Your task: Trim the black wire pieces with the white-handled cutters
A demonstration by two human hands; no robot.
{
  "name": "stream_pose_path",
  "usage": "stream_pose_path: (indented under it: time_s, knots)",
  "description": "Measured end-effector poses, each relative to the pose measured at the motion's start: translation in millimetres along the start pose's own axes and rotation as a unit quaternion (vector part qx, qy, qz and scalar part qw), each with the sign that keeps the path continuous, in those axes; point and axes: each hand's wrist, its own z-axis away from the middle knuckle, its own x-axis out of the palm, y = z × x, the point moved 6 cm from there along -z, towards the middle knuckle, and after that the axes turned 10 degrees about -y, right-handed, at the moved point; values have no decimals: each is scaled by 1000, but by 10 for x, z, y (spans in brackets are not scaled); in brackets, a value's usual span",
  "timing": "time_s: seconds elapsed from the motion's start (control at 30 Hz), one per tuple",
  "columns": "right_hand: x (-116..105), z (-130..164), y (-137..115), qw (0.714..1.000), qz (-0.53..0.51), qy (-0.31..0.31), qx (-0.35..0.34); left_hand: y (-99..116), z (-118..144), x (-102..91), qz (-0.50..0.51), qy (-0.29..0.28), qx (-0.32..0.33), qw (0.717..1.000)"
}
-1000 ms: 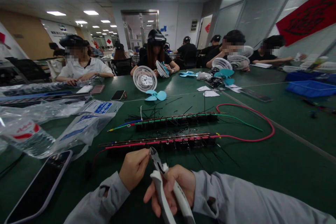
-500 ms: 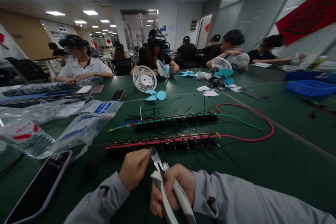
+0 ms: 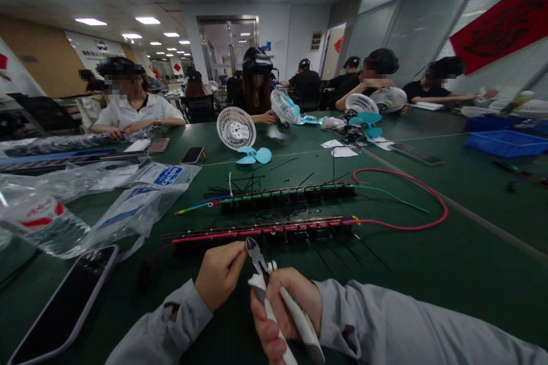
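Note:
My right hand [image 3: 291, 308] grips the white handles of a pair of diagonal cutters [image 3: 258, 259], with the jaws pointing up and away. Fingers curled in a pinch, my left hand [image 3: 221, 274] sits at the near edge of a black strip assembly [image 3: 265, 232] with a red cable along it. Its fingertips are right beside the cutter tips; what they pinch is too small to make out. Behind lies a second black strip assembly [image 3: 291, 195] carrying green wire. Cut-looking black cable tie ends [image 3: 329, 262] are scattered around both strips.
A phone [image 3: 64, 308] lies at the left, near a water bottle [image 3: 43, 222] and plastic bags [image 3: 145, 199]. A red cable [image 3: 440, 199] loops to the right. Across the green table are a white fan grille [image 3: 236, 128], blue fan blades [image 3: 254, 155], a blue tray [image 3: 505, 142] and several seated people.
The cutters and my right hand have shifted slightly right, and the handles look closer together. My left hand stays nearly in place. Across the table, a person has moved a fan part to the right.

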Motion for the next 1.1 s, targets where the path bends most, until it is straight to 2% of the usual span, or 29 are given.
stream_pose_path:
  time_s: [0.2,0.4,0.57,0.63,0.7,0.83,1.1]
  knots:
    - [-11,18,-14,1000,4,-11,11,-7,1,-23,-14,14,3,1000]
    - [-107,-8,39,999,0,-41,23,-102,-1,-99,-11,70,-34,997]
    - [-141,-43,-21,998,11,16,-54,-104,-2,-87,-8,67,-39,997]
    - [-138,-33,-36,997,10,40,-63,-94,-1,-80,-6,62,-35,997]
    - [-134,-26,-27,998,9,46,-47,-89,1,-80,-4,61,-33,998]
    - [-118,-33,13,1000,14,21,-1,-65,6,-81,-8,59,-24,998]
    - [-115,-34,39,1000,16,19,16,-34,15,-68,-4,42,-4,999]
